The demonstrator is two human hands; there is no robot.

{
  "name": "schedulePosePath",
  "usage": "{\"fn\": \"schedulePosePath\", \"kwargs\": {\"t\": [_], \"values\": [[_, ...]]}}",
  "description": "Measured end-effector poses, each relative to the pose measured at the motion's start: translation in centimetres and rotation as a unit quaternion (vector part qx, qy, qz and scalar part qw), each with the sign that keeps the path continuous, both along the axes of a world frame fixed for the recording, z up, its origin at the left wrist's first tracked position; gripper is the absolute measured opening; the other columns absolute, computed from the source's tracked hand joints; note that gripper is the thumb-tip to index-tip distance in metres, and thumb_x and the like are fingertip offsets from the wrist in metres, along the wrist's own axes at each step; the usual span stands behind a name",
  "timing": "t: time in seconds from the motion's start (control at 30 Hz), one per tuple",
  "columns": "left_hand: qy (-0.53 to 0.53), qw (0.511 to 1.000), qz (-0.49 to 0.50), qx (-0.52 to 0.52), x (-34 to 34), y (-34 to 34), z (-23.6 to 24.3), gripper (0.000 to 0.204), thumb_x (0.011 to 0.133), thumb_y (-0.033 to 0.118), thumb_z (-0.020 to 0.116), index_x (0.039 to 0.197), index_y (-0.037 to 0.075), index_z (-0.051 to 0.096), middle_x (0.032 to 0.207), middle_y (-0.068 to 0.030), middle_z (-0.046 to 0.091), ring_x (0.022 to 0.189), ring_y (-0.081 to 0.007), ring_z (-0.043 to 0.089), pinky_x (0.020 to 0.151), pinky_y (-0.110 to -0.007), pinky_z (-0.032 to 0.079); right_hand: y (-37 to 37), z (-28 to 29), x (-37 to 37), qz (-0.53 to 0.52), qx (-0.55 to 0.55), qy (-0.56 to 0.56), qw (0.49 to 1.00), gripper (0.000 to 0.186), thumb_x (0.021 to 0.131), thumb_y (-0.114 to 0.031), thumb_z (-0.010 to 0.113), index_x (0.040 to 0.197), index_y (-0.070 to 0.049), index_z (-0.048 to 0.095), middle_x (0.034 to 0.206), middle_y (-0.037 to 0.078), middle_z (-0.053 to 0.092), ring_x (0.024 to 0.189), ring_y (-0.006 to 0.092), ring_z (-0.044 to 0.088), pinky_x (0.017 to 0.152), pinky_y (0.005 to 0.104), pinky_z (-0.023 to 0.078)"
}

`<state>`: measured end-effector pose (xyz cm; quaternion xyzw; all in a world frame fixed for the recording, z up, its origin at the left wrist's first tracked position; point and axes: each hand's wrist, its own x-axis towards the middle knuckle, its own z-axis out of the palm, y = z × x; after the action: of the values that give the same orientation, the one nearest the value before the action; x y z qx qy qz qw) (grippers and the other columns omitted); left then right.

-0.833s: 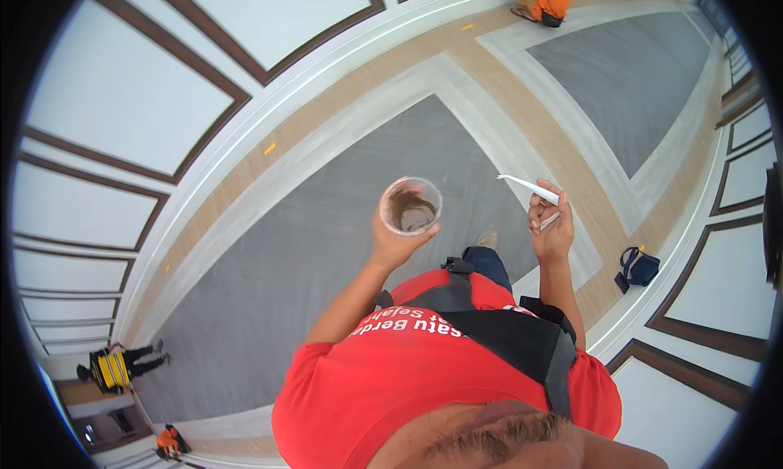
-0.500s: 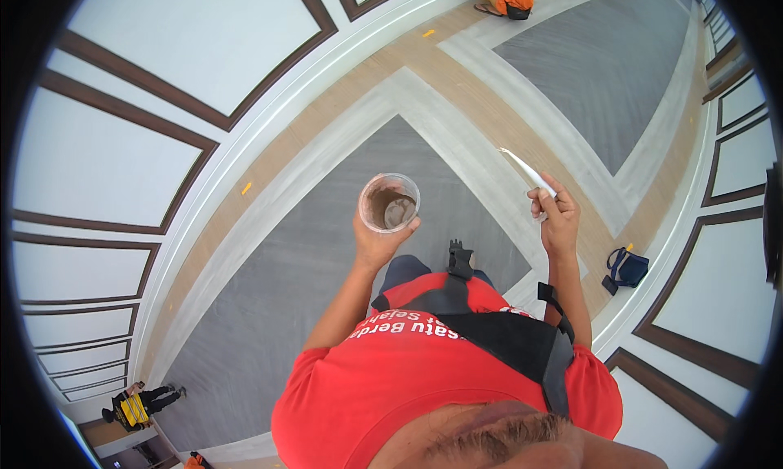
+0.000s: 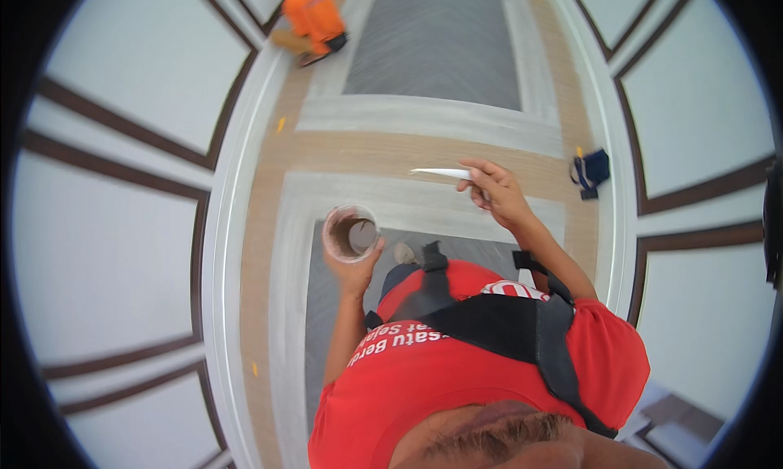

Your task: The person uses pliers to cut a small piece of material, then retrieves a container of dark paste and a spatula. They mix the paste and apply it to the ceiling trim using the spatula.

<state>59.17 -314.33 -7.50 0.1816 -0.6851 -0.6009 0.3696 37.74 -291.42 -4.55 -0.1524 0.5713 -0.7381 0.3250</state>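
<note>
My left hand (image 3: 356,273) is wrapped round a clear plastic cup (image 3: 333,234), held out in front of me. Brown paste coats the cup's inside wall, with a paler greyish patch at the bottom. To the right and a little farther out, my right hand (image 3: 501,195) grips a slim white tapered tool (image 3: 443,173) between thumb and fingers. Its thin tip points left, above the floor and apart from the cup. The tool's exact kind I cannot make out, as the fingers cover its thicker end.
A person in an orange shirt (image 3: 314,16) crouches by the left wall at the far end. White wall panels with brown frames (image 3: 204,257) line both sides. A dark blue bag (image 3: 598,169) lies on the floor by the right wall. Small yellow strips (image 3: 281,125) dot the wood-look border.
My view has turned, so the corridor now runs straight ahead and the crouching person shows more fully. My right hand has swung inward, and the white tool now lies nearly level, pointing left.
</note>
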Motion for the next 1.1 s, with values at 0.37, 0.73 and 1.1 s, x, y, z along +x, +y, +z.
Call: {"fn": "schedulePosePath", "kwargs": {"t": [0.37,0.73,1.1], "values": [[-0.020,0.984,-0.176,-0.002,-13.0,-11.9,1.7,0.084,0.068,0.005,0.089,0.141,0.001,0.047,0.127,-0.0106,0.060,0.117,-0.0222,0.059,0.104,-0.037,0.047,-5.7,1.1,-3.1,-0.147,-0.013,-0.068,0.987,0.030,0.104,-0.027,0.057,0.125,-0.006,0.066,0.070,-0.002,0.052,0.056,0.0048,0.039,0.050,0.0208,0.032],[-0.045,0.968,-0.247,-0.016,-30.3,-13.9,1.4,0.089,0.065,0.003,0.090,0.142,0.000,0.045,0.128,-0.0110,0.059,0.117,-0.0228,0.059,0.103,-0.037,0.048,-6.7,-3.4,-16.7,-0.183,-0.066,-0.074,0.978,0.037,0.101,-0.009,0.054,0.137,-0.001,0.055,0.102,0.007,0.067,0.070,0.0080,0.058,0.060,0.0221,0.044],[-0.019,0.960,-0.278,-0.033,-48.5,-12.8,3.5,0.079,0.069,0.005,0.086,0.139,0.001,0.049,0.127,-0.0096,0.061,0.119,-0.0219,0.058,0.106,-0.038,0.044,-5.4,0.9,-32.8,-0.203,-0.045,-0.032,0.978,0.040,0.107,-0.020,0.049,0.143,-0.003,0.051,0.086,0.001,0.058,0.060,0.0043,0.041,0.052,0.0189,0.033]]}}
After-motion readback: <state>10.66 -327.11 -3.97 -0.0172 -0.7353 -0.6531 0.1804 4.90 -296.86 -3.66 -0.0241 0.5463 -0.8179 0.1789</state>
